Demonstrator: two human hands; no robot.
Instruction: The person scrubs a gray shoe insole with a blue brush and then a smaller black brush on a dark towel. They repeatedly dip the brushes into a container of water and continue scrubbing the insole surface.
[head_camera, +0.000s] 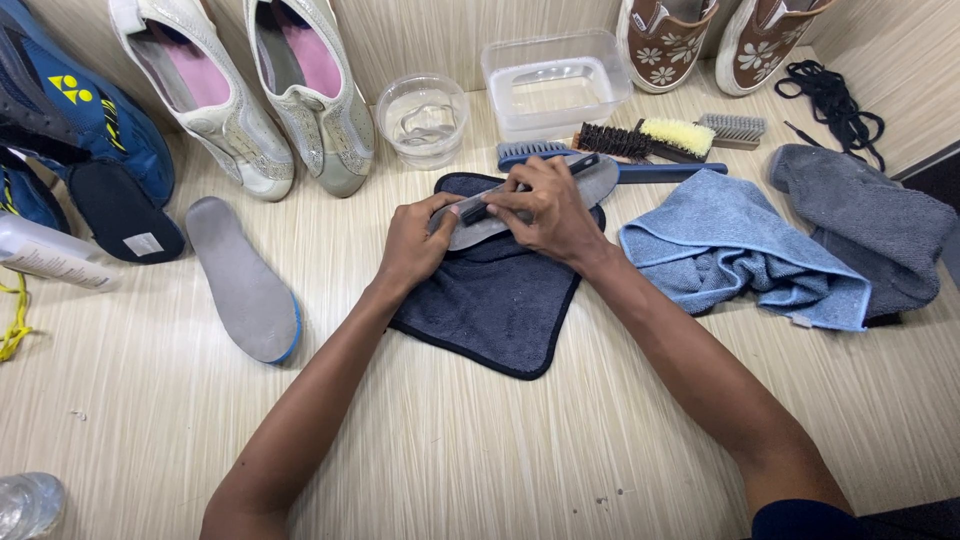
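A grey insole (590, 185) lies across a dark blue cloth (495, 300) at the centre of the frame, on the counter (450, 450). The left hand (412, 245) grips its left end, fingers curled around the edge. The right hand (545, 205) is closed on a dark brush (500, 203) pressed on top of the insole. Just beyond stand a round bowl of water (424, 120) and more brushes (660, 140); a light blue towel (740, 250) lies to the right, and a second insole (243, 280) to the left.

Colours on the pale striped tabletop (480, 450)

Navy cloth (495, 300) under a grey insole (590, 185); second grey insole (245, 280) with blue edge, left; light-blue towel (740, 250) and grey towel (870, 230), right; far brown flowered shoes (665, 35); silver-white shoes (250, 110) with pink linings.
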